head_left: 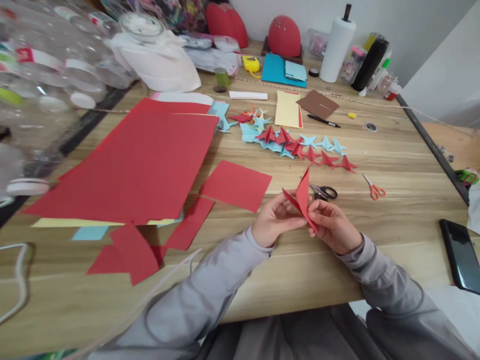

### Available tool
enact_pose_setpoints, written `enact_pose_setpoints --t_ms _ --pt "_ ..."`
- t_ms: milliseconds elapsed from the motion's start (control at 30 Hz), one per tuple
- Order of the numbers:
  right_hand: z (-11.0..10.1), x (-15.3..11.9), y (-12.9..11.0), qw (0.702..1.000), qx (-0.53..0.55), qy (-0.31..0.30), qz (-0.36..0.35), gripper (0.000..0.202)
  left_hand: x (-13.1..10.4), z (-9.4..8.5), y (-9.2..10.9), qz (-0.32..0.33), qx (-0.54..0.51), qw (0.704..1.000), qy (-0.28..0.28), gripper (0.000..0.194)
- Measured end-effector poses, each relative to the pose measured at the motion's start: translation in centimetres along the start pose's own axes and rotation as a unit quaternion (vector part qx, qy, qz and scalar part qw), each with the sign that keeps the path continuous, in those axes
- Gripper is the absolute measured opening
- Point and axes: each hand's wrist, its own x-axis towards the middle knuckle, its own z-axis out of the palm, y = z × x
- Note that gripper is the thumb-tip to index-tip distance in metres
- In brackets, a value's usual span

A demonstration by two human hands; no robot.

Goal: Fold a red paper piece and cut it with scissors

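The fold [303, 194], a creased piece of red paper, is held above the table [277, 280] between the two hands. Its long axis slants: the tallest flap stands steeply up and away from the grip, leaning slightly right at its tip, while the lower end runs down to the right, between the right hand's fingers. A second, shorter flap points up and to the left, over the left hand, so the two flaps open into a V.

The left hand [275, 220] has its thumb laid along the lower part of the fold, fingers curled behind. The right hand [335, 226] pinches the lower end narrowly between thumb and fingertips.

Just beyond the grip, partly hidden by the fold, lie the black scissors [327, 193], handles to the right. Farther right are the orange scissors [376, 192], blades pointing away and to the left. Left of the grip lies a red square [236, 185], with the big red sheets [146, 160] past it. Well beyond the grip, small red and blue stars [311, 154] spread in rows. The phone [461, 255] lies far right.
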Motion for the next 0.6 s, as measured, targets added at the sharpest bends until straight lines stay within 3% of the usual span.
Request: enact_pose_setpoints --t_ms 67,200,267,333,367,400,433,500,533,600 --pt "0.0 -0.1 0.2 1.0 -0.011 -0.01 0.004 0.021 0.1 0.3 -0.3 -0.007 -0.028 1.0 -0.001 0.036" --pt "0.7 -0.4 0.3 0.999 -0.039 -0.007 0.015 0.024 0.1 0.9 -0.1 -0.018 -0.083 0.996 0.008 0.043" --pt "1.0 -0.6 0.1 0.997 -0.075 0.003 0.02 0.026 0.0 1.2 0.2 -0.029 -0.089 0.996 -0.003 0.035" --pt "0.6 -1.0 -0.6 0.984 -0.174 0.041 -0.017 0.028 -0.2 1.3 0.4 -0.031 -0.094 0.995 0.023 0.023" --pt "-0.1 -1.2 -1.1 0.962 -0.252 0.084 -0.062 0.03 -0.2 1.3 0.5 -0.034 -0.103 0.993 0.05 0.02" --pt "-1.1 -1.4 -1.8 0.91 -0.37 0.141 -0.127 0.029 -0.2 1.2 0.6 -0.04 -0.117 0.989 0.081 0.02" --pt "-2.4 -1.7 -2.5 0.822 -0.484 0.223 -0.2 0.029 -0.2 1.0 0.7 -0.046 -0.131 0.984 0.112 0.022" --pt "-5.6 -2.1 -4.1 0.732 -0.532 0.342 -0.255 0.025 0.0 0.6 1.0 -0.061 -0.153 0.974 0.155 0.024" --pt "-7.4 -2.3 -4.7 0.639 -0.598 0.404 -0.266 0.026 0.1 0.4 1.0 -0.066 -0.16 0.97 0.168 0.024" --pt "-10.5 -2.8 -5.6 0.503 -0.711 0.447 -0.205 0.031 0.3 0.1 1.2 -0.073 -0.172 0.964 0.191 0.02"
